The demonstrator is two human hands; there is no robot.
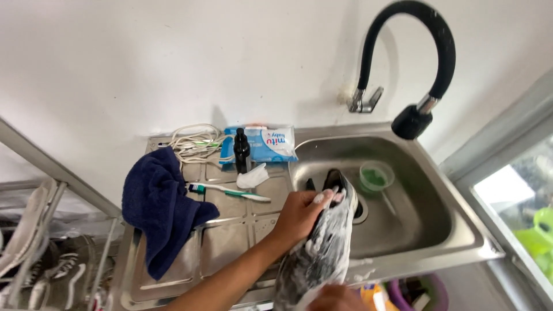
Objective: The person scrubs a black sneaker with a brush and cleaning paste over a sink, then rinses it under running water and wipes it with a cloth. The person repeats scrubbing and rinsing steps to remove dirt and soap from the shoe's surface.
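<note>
Steel sink [461, 230] under a black faucet [412, 118]: left hand [299, 216] grips a soapy shoe [322, 247] over the basin, right hand [337, 298] holding its heel, grip hidden. Scrubbing seems underway; rinsing likely calls for reaching the faucet.

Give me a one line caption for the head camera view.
Left hand and right hand hold a soapy shoe over a steel sink.
</note>
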